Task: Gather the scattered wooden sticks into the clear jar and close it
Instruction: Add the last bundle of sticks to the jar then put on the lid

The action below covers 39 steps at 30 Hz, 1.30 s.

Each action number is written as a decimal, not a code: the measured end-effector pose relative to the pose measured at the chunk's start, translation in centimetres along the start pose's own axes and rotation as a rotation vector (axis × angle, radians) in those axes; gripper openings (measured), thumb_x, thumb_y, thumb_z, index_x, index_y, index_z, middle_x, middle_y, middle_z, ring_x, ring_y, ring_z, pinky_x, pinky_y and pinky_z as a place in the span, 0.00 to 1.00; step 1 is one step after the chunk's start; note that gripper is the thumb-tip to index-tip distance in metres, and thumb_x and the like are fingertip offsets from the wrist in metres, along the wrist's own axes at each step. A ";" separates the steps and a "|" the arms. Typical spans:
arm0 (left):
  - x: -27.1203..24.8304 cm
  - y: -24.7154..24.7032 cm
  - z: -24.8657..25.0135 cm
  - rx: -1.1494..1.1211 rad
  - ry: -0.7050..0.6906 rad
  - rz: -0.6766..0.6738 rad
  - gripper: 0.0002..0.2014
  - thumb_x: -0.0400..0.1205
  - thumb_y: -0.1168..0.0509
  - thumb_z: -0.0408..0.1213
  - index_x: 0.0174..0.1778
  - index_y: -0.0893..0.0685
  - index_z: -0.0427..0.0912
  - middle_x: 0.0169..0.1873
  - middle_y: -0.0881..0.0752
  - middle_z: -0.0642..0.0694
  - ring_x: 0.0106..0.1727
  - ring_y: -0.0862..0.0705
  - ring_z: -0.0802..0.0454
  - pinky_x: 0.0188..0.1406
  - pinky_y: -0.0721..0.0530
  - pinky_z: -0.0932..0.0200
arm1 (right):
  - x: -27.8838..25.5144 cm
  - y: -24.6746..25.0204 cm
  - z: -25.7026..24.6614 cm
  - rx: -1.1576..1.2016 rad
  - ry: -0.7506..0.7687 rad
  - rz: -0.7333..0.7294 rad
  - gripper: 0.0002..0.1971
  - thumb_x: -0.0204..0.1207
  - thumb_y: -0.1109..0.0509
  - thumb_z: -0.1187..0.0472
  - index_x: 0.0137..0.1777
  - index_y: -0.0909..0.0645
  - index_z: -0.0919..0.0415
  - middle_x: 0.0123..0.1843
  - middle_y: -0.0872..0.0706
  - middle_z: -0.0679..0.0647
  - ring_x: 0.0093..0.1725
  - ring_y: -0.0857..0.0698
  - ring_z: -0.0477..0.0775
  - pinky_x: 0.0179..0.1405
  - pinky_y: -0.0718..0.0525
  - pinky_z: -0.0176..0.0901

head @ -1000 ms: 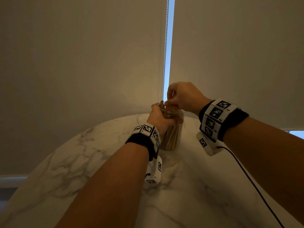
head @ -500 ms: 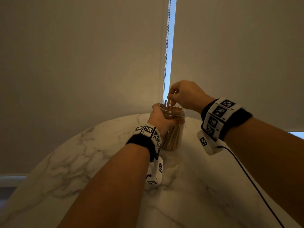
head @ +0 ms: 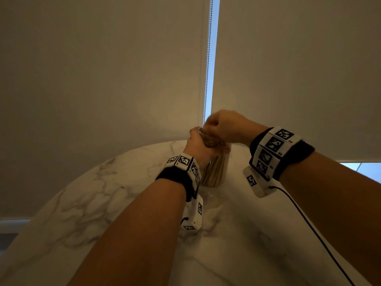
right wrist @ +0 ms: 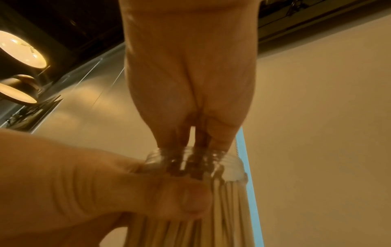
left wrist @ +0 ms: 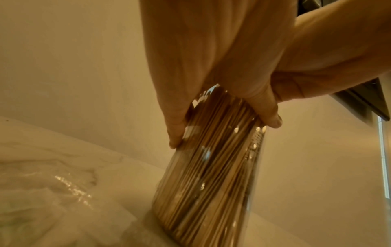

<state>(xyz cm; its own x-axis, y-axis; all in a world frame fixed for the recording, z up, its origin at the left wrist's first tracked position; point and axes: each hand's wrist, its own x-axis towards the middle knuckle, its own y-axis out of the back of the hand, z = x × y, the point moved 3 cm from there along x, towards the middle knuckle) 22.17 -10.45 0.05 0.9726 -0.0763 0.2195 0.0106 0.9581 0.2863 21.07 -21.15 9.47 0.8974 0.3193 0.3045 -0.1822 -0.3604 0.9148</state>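
A clear jar [head: 215, 172] packed with upright wooden sticks [left wrist: 201, 192] stands on the round marble table [head: 103, 193], near its far edge. My left hand [head: 198, 145] grips the jar just below its threaded neck [right wrist: 190, 160], thumb on one side and fingers on the other, as the left wrist view [left wrist: 224, 132] shows. My right hand [head: 218, 124] sits on top of the open mouth. Its bunched fingertips [right wrist: 220, 142] reach down into the neck among the stick tops. No lid is in view.
Two pale roller blinds hang right behind the table, with a bead cord [head: 207, 58] in the bright gap between them. A black cable [head: 309, 228] runs from my right wrist across the table. Ceiling lamps [right wrist: 21, 50] glow overhead.
My right hand held stick ends above the jar mouth half a second ago. It has dropped, and its fingertips are now inside the neck. My left hand keeps the same grip.
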 end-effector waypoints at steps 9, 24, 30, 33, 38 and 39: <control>0.2 -0.1 -0.4 0.006 0.002 0.002 0.55 0.63 0.15 0.49 0.81 0.43 0.49 0.67 0.21 0.47 0.65 0.19 0.48 0.65 0.17 0.50 | 0.7 0.0 0.7 -0.117 0.009 0.060 0.08 0.80 0.30 0.64 0.54 0.11 0.55 0.54 0.13 0.51 0.50 0.17 0.49 0.45 0.24 0.37; -0.2 -0.3 -0.2 -0.012 0.036 -0.002 0.62 0.46 0.19 0.63 0.76 0.40 0.54 0.66 0.20 0.47 0.64 0.17 0.44 0.64 0.15 0.40 | 1.4 -0.1 -0.1 -0.135 -0.075 -0.127 0.16 0.84 0.33 0.50 0.56 0.10 0.60 0.53 0.10 0.56 0.52 0.15 0.54 0.46 0.26 0.41; -0.2 -0.3 -0.2 -0.007 0.038 0.002 0.63 0.45 0.20 0.64 0.77 0.40 0.54 0.67 0.20 0.45 0.65 0.17 0.43 0.64 0.15 0.39 | 1.5 -0.8 -0.4 -0.012 -0.018 -0.052 0.05 0.78 0.27 0.56 0.50 0.13 0.55 0.47 0.14 0.47 0.53 0.16 0.52 0.38 0.26 0.34; -0.3 -0.2 -0.3 -0.002 0.037 -0.006 0.62 0.50 0.18 0.61 0.78 0.42 0.55 0.68 0.22 0.45 0.67 0.19 0.42 0.65 0.16 0.39 | 1.4 0.3 -0.6 -0.038 -0.064 -0.229 0.06 0.77 0.28 0.56 0.52 0.12 0.50 0.49 0.14 0.46 0.53 0.18 0.50 0.45 0.24 0.38; 0.1 -0.3 -0.5 0.020 0.036 -0.006 0.59 0.58 0.16 0.56 0.81 0.44 0.54 0.69 0.23 0.44 0.68 0.20 0.42 0.66 0.17 0.39 | 1.6 -0.1 -0.5 -0.208 -0.050 -0.217 0.11 0.81 0.32 0.57 0.59 0.12 0.48 0.57 0.14 0.48 0.54 0.19 0.51 0.50 0.25 0.40; 0.1 -0.3 -0.5 0.025 0.038 -0.006 0.59 0.57 0.16 0.57 0.80 0.44 0.54 0.69 0.23 0.44 0.68 0.20 0.42 0.66 0.17 0.38 | 1.6 -0.4 -0.7 -0.242 -0.030 -0.212 0.13 0.83 0.34 0.56 0.62 0.12 0.49 0.59 0.13 0.48 0.54 0.19 0.51 0.51 0.25 0.40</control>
<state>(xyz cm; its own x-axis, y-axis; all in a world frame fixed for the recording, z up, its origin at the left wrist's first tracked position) 22.41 -10.56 -0.48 0.9808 -0.0705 0.1820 0.0107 0.9505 0.3105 22.30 -19.83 9.79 0.9364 0.3374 0.0961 -0.0772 -0.0689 0.9946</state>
